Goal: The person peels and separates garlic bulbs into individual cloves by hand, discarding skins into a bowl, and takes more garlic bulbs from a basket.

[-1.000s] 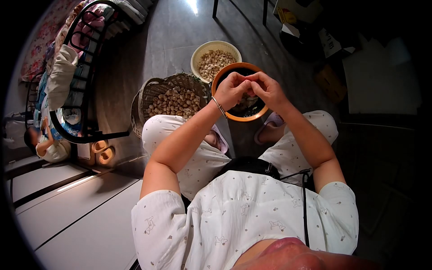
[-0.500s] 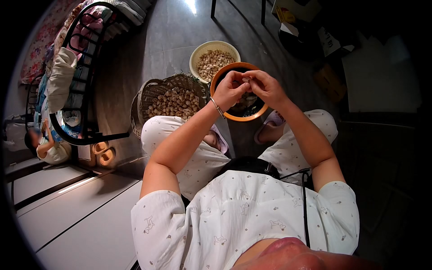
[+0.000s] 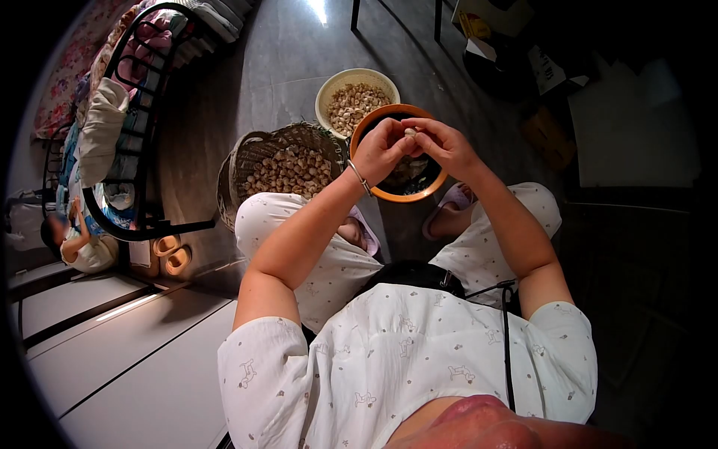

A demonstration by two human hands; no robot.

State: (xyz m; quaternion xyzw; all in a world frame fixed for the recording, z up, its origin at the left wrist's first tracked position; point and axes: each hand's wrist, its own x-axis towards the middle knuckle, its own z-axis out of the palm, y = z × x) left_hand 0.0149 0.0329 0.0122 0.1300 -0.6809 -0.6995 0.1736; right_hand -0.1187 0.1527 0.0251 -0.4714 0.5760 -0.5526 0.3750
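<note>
Head view: left hand (image 3: 379, 153) and right hand (image 3: 449, 152), fingers pinched together on 1 pale, rounded clove (image 3: 410, 132) above an orange-rimmed, round basin (image 3: 410, 198) (seemingly peeling); next calls for careful stripping.

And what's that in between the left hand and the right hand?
In the head view, a small pale piece, perhaps a garlic clove, is between the left hand and the right hand, above the orange-rimmed bowl.
</note>
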